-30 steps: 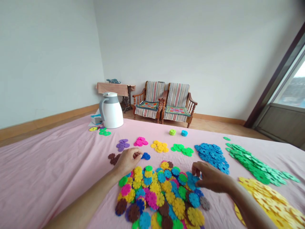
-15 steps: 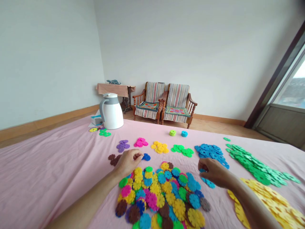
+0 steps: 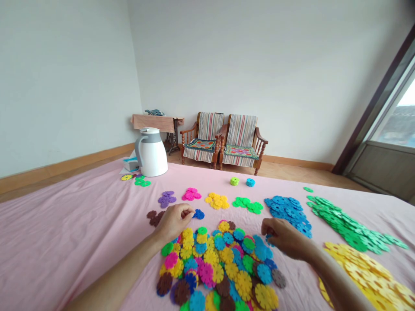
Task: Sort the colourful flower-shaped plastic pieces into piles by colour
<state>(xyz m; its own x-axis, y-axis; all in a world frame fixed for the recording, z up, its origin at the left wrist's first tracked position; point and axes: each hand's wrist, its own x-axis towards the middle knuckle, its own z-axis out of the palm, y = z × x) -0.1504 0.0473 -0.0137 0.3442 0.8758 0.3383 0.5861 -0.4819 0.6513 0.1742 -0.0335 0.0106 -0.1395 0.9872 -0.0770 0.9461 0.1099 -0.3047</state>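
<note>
My left hand (image 3: 175, 221) is closed in a pinch, above the left upper edge of the mixed heap of notched plastic discs (image 3: 220, 263). Its fingertips are close to a few dark blue discs (image 3: 199, 214); whatever the pinch holds is hidden. My right hand (image 3: 282, 236) has its fingers curled down over the heap's upper right side. At those fingertips a light blue disc (image 3: 269, 240) shows, partly covered. Beyond the right hand lies a pile of blue discs (image 3: 287, 209).
Sorted groups hold purple (image 3: 167, 199), pink (image 3: 191, 194), yellow (image 3: 217, 200), green (image 3: 248, 204) and brown discs (image 3: 154, 218). Bigger green (image 3: 353, 224) and yellow piles (image 3: 372, 276) spread at right. A white jug (image 3: 153, 155) stands at the back left of the pink cloth.
My right hand has moved left toward the mixed heap, with a light blue disc at its fingertips. The blue discs seen below that hand before no longer show there. My left hand stays nearly still.
</note>
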